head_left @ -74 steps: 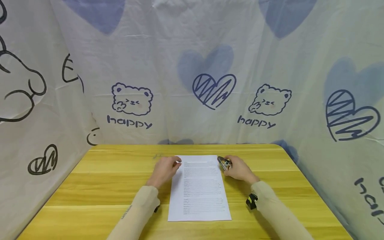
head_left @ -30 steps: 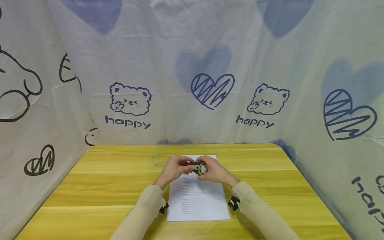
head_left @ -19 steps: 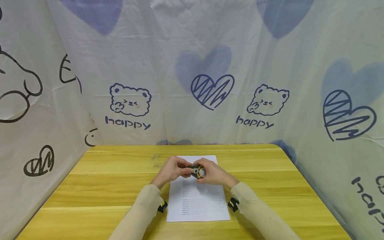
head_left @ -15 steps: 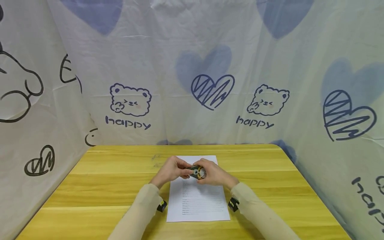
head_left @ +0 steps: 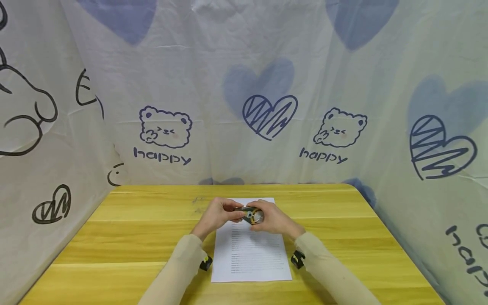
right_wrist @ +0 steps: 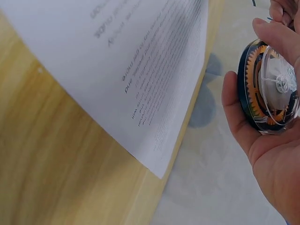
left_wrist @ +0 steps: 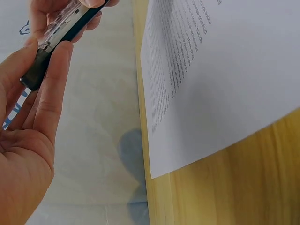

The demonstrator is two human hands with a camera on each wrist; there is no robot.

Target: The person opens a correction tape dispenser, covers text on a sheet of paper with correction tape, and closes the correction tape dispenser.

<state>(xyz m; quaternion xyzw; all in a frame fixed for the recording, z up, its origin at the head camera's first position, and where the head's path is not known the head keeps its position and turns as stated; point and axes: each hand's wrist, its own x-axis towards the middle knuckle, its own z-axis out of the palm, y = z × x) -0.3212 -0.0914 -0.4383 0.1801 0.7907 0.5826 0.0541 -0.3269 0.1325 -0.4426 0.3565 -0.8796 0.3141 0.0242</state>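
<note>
A correction tape (head_left: 257, 217) with a dark green body, orange gear and white reel is held between my two hands above the top part of a printed sheet of paper (head_left: 251, 262). My right hand (head_left: 273, 218) grips its round end, thumb on one side and fingers on the other; the right wrist view shows the clear case of the correction tape (right_wrist: 255, 93) up close. My left hand (head_left: 216, 216) pinches its narrow dark end between thumb and fingers. In the left wrist view that dark end (left_wrist: 36, 70) sits between the fingertips, with the tip partly hidden.
The paper lies on a yellow wood-grain table (head_left: 133, 237). Behind and at both sides hangs a pale cloth (head_left: 228, 51) printed with hearts and bears. Dark wrist devices sit at the cuffs, the right device (head_left: 298, 259) beside the paper's edge.
My right hand has brought the correction tape leftward from beside the paper's top right corner to over the sheet. My left hand has moved right and taken its narrow end.
</note>
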